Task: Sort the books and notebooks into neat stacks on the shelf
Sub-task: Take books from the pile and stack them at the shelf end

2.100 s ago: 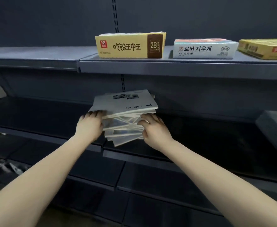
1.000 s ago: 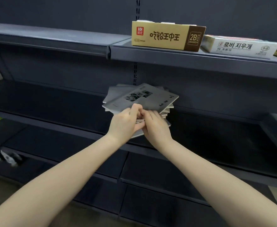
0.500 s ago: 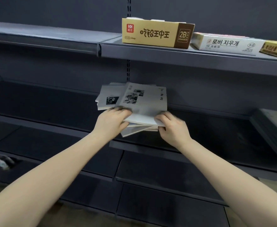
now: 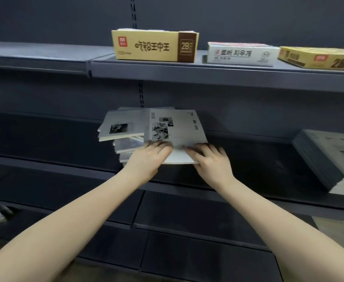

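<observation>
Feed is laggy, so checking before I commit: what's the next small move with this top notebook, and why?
Probably slide the top notebook fully right onto bare shelf to start a squared stack. Left hand and right hand grip its near edge; it overhangs the skewed pile, whose edges fan out.

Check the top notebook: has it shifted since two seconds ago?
Yes. The top notebook slid right: earlier centred below the slotted upright, it now lies right of it.
</observation>
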Demonstrator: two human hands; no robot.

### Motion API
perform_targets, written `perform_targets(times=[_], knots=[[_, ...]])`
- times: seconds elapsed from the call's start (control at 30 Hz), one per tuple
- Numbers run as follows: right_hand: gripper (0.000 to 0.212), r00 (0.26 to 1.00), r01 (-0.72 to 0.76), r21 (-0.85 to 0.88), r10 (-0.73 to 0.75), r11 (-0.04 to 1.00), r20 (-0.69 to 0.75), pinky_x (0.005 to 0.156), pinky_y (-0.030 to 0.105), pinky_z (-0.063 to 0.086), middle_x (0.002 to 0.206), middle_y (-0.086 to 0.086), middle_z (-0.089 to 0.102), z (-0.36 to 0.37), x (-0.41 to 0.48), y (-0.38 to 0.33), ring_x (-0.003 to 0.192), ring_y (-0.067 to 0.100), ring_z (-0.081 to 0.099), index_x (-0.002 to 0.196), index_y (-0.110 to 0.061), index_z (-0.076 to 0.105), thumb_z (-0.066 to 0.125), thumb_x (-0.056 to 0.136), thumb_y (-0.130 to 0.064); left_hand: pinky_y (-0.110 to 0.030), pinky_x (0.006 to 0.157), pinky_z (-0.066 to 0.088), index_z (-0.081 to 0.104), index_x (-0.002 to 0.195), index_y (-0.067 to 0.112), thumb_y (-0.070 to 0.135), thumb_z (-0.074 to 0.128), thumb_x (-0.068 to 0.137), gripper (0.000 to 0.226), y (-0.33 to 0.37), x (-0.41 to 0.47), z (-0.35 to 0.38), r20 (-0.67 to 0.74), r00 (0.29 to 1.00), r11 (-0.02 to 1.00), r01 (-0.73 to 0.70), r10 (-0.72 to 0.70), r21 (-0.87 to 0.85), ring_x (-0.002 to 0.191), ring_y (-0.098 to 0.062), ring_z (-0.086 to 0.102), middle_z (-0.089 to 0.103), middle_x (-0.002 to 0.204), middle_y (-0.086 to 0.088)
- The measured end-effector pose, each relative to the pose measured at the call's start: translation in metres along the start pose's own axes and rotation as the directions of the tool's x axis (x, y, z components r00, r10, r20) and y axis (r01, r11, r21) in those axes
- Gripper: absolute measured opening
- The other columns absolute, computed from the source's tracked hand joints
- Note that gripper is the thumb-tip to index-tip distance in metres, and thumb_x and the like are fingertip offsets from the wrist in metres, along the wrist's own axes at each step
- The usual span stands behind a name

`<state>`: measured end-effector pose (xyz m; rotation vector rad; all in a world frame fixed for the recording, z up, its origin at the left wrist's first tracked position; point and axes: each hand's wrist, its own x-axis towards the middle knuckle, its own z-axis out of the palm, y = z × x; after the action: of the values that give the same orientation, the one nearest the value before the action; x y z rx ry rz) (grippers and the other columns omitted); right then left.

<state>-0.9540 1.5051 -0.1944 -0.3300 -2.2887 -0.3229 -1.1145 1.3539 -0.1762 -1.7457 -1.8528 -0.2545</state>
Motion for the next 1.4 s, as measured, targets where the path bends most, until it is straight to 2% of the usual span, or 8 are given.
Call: perform_targets(times=[0.2,0.4,0.67,0.83,0.93,1.07,1.17,1.4], knots=[[0.044,0.994,-0.005,0.055,-0.001,0.998,0.106,0.058,0.034,0.055,0.099,0.008,0.07,-0.026,-0.032,0.053,0.081,0.03,0.068,0.106,-0.012,0.071,0.077,0.064,-0.001,-0.048,0.084,0.051,0.059,0.113,0.004,-0.004,0.024,0.066,0.059,0.053,0.039,0.007,0.016,0.998,0.998,-0.062,0.062,0.002,0.102,-0.032,0.065,0.066,0.113,-0.015],[0.037,0.987,-0.094,0.002,0.093,0.996,0.128,0.054,0.029,0.056,0.103,0.008,0.069,-0.079,-0.088,0.13,0.081,0.025,0.07,0.107,-0.01,0.07,0.06,0.072,-0.001,-0.041,0.069,0.058,0.066,0.11,0.008,-0.019,0.069,0.046,0.069,0.14,0.102,0.023,-0.035,0.993,0.981,-0.119,0.115,-0.151,0.099,-0.03,0.067,0.068,0.11,-0.011],[0.044,0.962,-0.203,-0.249,0.241,0.947,0.132,0.048,0.029,0.054,0.099,0.015,0.068,-0.16,-0.169,0.232,0.078,0.03,0.067,0.111,-0.005,0.065,0.04,0.074,0.001,-0.04,0.062,0.057,0.066,0.116,0.008,-0.014,0.078,0.048,0.072,0.265,0.194,0.033,-0.024,0.959,0.923,-0.28,0.284,-0.265,0.101,-0.031,0.067,0.066,0.117,-0.013],[0.041,0.893,-0.288,-0.349,0.382,0.892,0.237,0.038,0.027,0.048,0.088,0.015,0.069,-0.2,-0.214,0.268,0.07,0.027,0.068,0.098,-0.004,0.071,0.051,0.064,0.006,-0.04,0.104,0.039,0.034,0.145,0.019,-0.014,0.045,0.083,0.071,0.332,0.229,0.046,0.112,0.923,0.85,-0.285,0.368,-0.442,0.139,-0.028,0.032,0.032,0.152,-0.009],[0.059,0.765,-0.378,-0.364,0.509,0.851,0.394,0.037,0.028,0.045,0.088,0.016,0.066,-0.206,-0.253,0.282,0.069,0.031,0.067,0.103,-0.006,0.068,0.07,0.049,0.016,-0.037,0.11,0.032,0.015,0.151,0.025,-0.007,0.035,0.089,0.072,0.369,0.236,0.057,0.325,0.826,0.851,-0.306,0.461,-0.428,0.143,-0.024,0.021,0.019,0.156,-0.009],[0.061,0.665,-0.524,-0.343,0.626,0.779,0.407,0.074,0.038,0.054,0.132,0.015,0.053,-0.204,-0.284,0.288,0.116,0.03,0.056,0.131,-0.012,0.052,0.054,0.077,0.015,-0.041,0.101,0.041,0.023,0.146,0.018,0.001,0.037,0.087,0.064,0.4,0.245,0.065,0.405,0.767,0.862,-0.387,0.498,-0.327,0.135,-0.029,0.035,0.033,0.147,-0.016],[0.063,0.585,-0.558,-0.351,0.657,0.752,0.477,0.103,0.034,0.038,0.153,0.008,0.028,-0.209,-0.286,0.294,0.139,0.023,0.03,0.146,-0.015,0.03,0.035,0.089,0.011,-0.04,0.089,0.048,0.04,0.131,0.016,0.011,0.042,0.084,0.048,0.406,0.257,0.067,0.374,0.773,0.855,-0.414,0.512,-0.313,0.12,-0.027,0.05,0.049,0.131,-0.01],[0.06,0.553,-0.547,-0.376,0.66,0.748,0.509,0.111,0.031,0.027,0.157,0.006,0.017,-0.214,-0.293,0.317,0.144,0.019,0.017,0.149,-0.016,0.019,0.031,0.095,0.006,-0.034,0.073,0.045,0.047,0.117,0.014,0.012,0.043,0.085,0.032,0.425,0.272,0.074,0.33,0.815,0.866,-0.368,0.475,-0.338,0.109,-0.025,0.054,0.052,0.125,-0.003]])
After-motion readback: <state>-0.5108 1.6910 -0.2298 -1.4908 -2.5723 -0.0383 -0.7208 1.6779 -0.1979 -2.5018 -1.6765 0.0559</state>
